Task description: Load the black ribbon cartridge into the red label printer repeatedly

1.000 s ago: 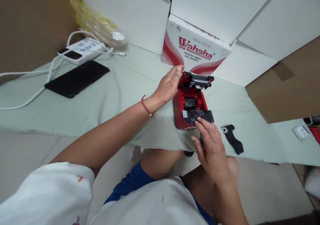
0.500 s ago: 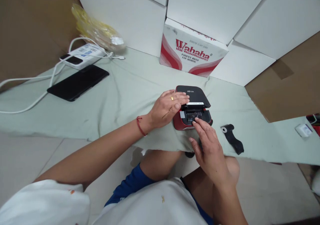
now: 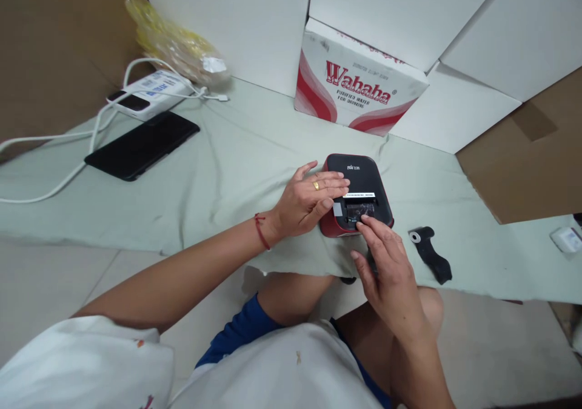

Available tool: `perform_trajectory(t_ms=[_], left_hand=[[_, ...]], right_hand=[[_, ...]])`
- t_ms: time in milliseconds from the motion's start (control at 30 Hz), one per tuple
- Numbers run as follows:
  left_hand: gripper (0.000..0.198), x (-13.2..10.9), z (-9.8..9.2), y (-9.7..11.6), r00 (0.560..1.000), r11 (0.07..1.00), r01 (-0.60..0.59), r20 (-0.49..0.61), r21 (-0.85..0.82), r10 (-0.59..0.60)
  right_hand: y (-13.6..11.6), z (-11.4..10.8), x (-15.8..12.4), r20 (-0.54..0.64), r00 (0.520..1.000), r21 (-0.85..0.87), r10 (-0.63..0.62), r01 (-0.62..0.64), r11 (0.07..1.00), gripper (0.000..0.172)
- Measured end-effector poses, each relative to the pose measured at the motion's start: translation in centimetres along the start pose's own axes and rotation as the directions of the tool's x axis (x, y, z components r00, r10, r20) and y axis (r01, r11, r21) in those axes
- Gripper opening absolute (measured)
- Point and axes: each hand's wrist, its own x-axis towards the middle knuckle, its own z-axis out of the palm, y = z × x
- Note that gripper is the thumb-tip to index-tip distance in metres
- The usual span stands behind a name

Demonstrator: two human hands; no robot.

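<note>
Left hand [image 3: 309, 200] lies open, its fingers flat on the black lid of a compact red-and-black label printer [image 3: 359, 172], with a gold ring [image 3: 316, 185] on one finger and a red string bracelet [image 3: 260, 232] at the wrist. Right hand [image 3: 386, 269] rises from below with its fingers curved, the fingertips [image 3: 366, 230] touching the printer's front near a dark opening; whether it grips anything there cannot be told. A white strip [image 3: 359, 195] crosses the lid just above that opening.

The printer sits on a creased pale green cloth [image 3: 254, 154], with a black rubbery piece [image 3: 430, 254] bearing a white ring lying just to its right. Farther left are a black smartphone [image 3: 142, 145] and a white power bank [image 3: 148, 94] trailing a white cable [image 3: 68, 154]. A yellow plastic bag [image 3: 175, 36] lies behind them. Beyond the printer, a Wahaha purified water carton [image 3: 361, 82] stands among plain white cartons [image 3: 454, 27], beside brown cardboard [image 3: 522, 160].
</note>
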Motion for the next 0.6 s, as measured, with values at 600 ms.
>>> perform_trajectory(t_ms=[600], left_hand=[[0.042,-1.9,0.2,2.3,0.951,0.974,-0.227,-0.213,0.016,0.225]], right_hand=[[-0.2,0.2,-0.4,-0.004,1.0,-0.017,0.03,-0.03,0.999,0.057]])
